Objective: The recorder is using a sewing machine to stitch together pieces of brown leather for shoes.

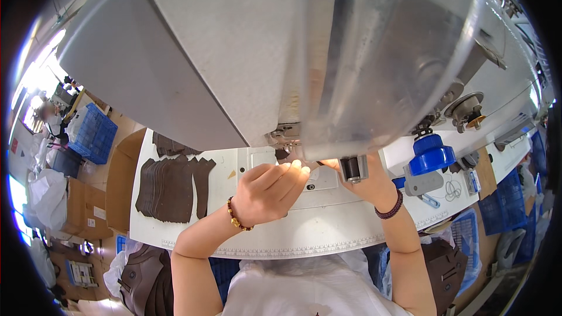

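Under the head of a sewing machine (234,82), my two hands work close together. My left hand (272,190) is closed, fingertips pressed together below the needle area. Whatever it may hold is hidden by the fingers. My right hand (374,184) is bent inward from the right, its thumb pointing at the left fingertips. The clear cover and a dark roller-like part (353,169) hide most of its fingers. A sliver of something dark shows between the hands, too small to name. Just left of it, a small dark brown piece (283,154) shows under the needle area.
Stacked dark brown cut pieces (165,190) lie on the white table (234,243) at left. A blue-capped machine part (432,155) stands at right, near a blue-handled tool (429,201). Cardboard boxes (85,208) and blue crates (93,134) stand beyond the left edge.
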Tool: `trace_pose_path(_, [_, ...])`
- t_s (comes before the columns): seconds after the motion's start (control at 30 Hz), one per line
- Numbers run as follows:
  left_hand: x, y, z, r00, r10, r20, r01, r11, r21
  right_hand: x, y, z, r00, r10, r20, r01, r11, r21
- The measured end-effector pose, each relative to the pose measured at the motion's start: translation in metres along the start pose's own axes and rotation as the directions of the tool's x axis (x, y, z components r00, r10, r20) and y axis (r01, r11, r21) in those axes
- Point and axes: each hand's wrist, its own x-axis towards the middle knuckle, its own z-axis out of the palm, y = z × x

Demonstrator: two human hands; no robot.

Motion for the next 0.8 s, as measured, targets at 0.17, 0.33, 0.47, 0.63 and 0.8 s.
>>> trace_pose_path(0.17, [-0.002, -0.003, 0.002, 0.999, -0.031, -0.010, 0.031, 0.999, -0.025, -0.004, 0.004, 0.004, 0.990, -0.137, 0.023, 0.136, 0.930, -0.342])
trace_pose_path(0.33, [-0.003, -0.004, 0.001, 0.999, -0.046, 0.002, 0.046, 0.999, -0.007, 0.000, -0.002, 0.006, 0.991, -0.131, -0.003, 0.122, 0.934, -0.335])
trace_pose_path(0.47, [0.000, -0.007, 0.000, 0.995, -0.082, -0.050, 0.080, 0.996, -0.045, -0.001, -0.014, 0.011, 0.988, -0.157, -0.009, 0.138, 0.894, -0.426])
trace_pose_path(0.63, [-0.008, -0.009, -0.006, 0.986, -0.134, 0.096, 0.143, 0.985, -0.097, -0.002, -0.023, 0.016, 0.977, -0.208, -0.048, 0.149, 0.825, -0.544])
trace_pose_path(0.8, [-0.013, -0.018, -0.004, 0.989, -0.121, 0.088, 0.134, 0.978, -0.162, -0.004, -0.032, 0.018, 0.976, -0.216, -0.041, 0.144, 0.770, -0.621])
